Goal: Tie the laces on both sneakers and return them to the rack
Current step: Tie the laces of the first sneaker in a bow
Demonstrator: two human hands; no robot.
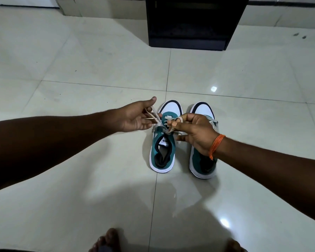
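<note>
1. Both hands were pinched on the lace [155, 119] of the left-of-centre sneaker [162, 142] on the floor [80, 70] — left hand [136, 118], right hand [195, 132].
2. The flat, limp lace could slip loose if tension dropped.
3. The other sneaker [202, 160] sat beside it; glossy tiles, dark rack [189, 22] in the upper frame.

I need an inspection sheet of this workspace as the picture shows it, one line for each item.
Surface: glossy pale tiled floor, light glare.
Job's things: two teal and white sneakers side by side, left sneaker, right sneaker; left one's laces being tied.
Clutter: small dark marks far right.
Grippers: left hand and right hand each pinch a lace.
Cables: nothing seen.
Surroundings: dark cabinet ahead; bare toes at bottom edge.
</note>
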